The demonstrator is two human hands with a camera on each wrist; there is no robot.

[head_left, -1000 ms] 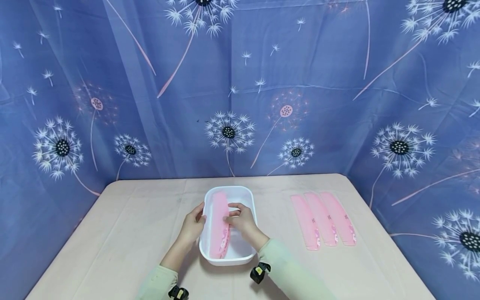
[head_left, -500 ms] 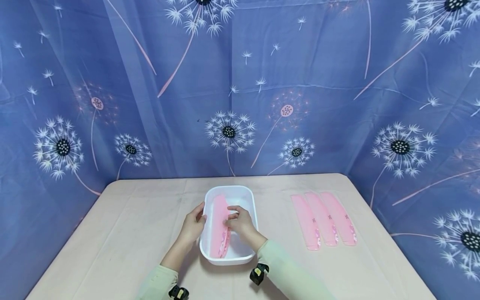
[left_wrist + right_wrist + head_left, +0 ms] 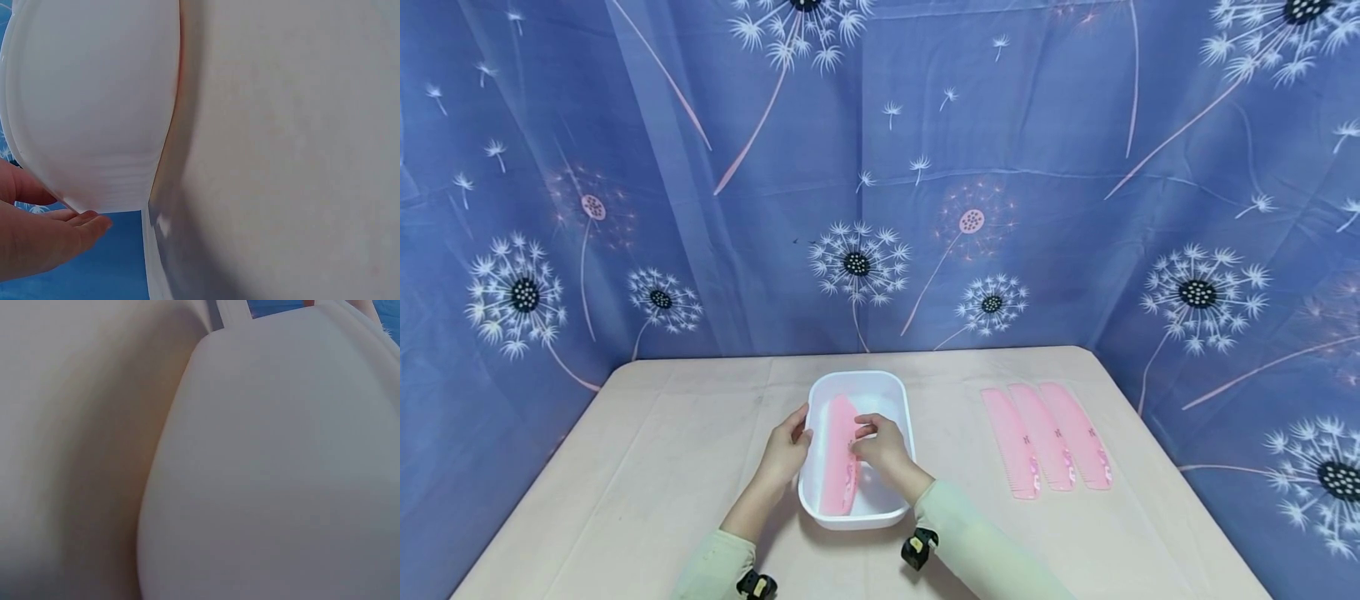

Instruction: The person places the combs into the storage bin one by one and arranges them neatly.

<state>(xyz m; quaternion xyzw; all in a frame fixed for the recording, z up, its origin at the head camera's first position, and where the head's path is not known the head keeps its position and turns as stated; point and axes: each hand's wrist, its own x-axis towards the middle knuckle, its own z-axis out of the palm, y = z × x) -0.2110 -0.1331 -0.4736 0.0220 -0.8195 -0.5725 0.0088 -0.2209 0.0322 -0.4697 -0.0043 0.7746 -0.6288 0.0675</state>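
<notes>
Sleeves: pale green, reaching in from the near edge, the left sleeve (image 3: 718, 567) and the right sleeve (image 3: 981, 546).
Wrist devices: small and black, the left device (image 3: 757, 586) by one cuff, the right device (image 3: 919, 546) by the other.
Left hand (image 3: 790, 448): grasps the tray's left side, thumb at the rim and fingers against the outer wall; the left wrist view shows the same grip close up.
Right hand (image 3: 882, 446): reaches over the tray's right side, pinching the right edge of a comb near its middle, the other fingers bent above.
White tray (image 3: 854, 524): rectangular with rounded corners, standing on the table between the hands, its long sides running away from the person.
Pink comb in the tray (image 3: 837, 467): lies lengthwise in the left half, floral decoration toward the near end; whether another is stacked beneath cannot be told.
Combs outside: three pink ones, well apart from the tray to its right, the left comb (image 3: 1011, 442), middle comb (image 3: 1042, 437) and right comb (image 3: 1077, 436) side by side, each slanted, floral pattern at the near end.
Table (image 3: 685, 450): pale pinkish cover, far corners rounded.
Backdrop (image 3: 752, 258): blue cloth behind and on both sides, printed with white and pink dandelions.
</notes>
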